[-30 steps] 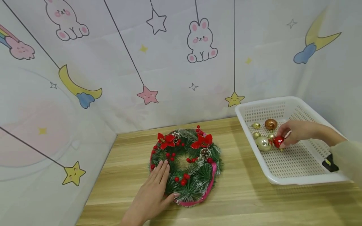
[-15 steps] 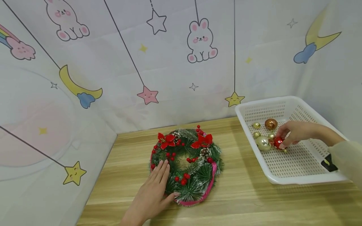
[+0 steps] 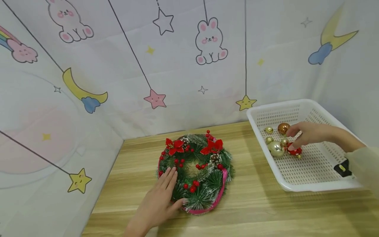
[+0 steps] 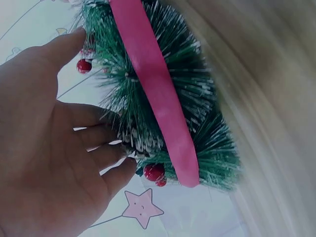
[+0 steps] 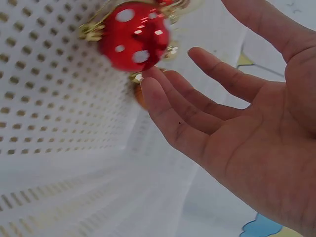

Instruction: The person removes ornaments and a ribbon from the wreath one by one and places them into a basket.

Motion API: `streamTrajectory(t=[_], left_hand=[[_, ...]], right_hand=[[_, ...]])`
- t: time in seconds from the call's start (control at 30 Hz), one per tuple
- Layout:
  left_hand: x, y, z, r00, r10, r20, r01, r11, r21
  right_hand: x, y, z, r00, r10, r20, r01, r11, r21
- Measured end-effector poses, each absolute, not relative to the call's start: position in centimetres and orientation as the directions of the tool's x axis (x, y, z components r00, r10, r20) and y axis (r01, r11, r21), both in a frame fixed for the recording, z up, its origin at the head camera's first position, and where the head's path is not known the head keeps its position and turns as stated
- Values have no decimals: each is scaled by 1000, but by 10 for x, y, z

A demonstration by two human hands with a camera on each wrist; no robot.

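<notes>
A green wreath [image 3: 204,194] with red flowers, berries, pine cones and a pink ribbon [image 4: 155,84] lies on the table. My left hand [image 3: 160,200] rests on its near left side with the fingers straight. Over the white basket [image 3: 282,179] on the right is my right hand [image 3: 314,133], its fingers spread and loosely bent with nothing between them. Just under it, a red bauble with white dots [image 5: 133,37] lies on the basket floor. Beside that sit a large pale gold bauble [image 3: 276,149], a copper bauble [image 3: 283,128] and several small gold ones.
The wood-grain table [image 3: 248,210] meets a patterned cloth wall [image 3: 177,72] at the back and left. A black clip-like piece [image 3: 342,168] shows by the right sleeve at the basket's right side. The basket has raised perforated walls.
My right hand has let go of the red dotted bauble and lifted slightly. The bauble has turned, so its dots and gold cap show. My left hand stays on the wreath.
</notes>
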State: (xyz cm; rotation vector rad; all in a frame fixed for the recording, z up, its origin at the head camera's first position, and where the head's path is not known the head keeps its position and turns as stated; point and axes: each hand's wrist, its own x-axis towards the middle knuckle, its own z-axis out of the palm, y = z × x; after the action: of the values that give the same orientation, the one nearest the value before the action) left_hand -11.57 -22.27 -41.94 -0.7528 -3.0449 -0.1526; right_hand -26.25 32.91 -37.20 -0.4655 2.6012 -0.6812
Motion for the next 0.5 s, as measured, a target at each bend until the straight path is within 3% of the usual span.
streamTrajectory(t=[0.5], left_hand=[[-120,-229,-401,-896,430,109,443,867,227]], right_hand=[[-230,276,-328,-868,-475,-147,-356,800,-484]])
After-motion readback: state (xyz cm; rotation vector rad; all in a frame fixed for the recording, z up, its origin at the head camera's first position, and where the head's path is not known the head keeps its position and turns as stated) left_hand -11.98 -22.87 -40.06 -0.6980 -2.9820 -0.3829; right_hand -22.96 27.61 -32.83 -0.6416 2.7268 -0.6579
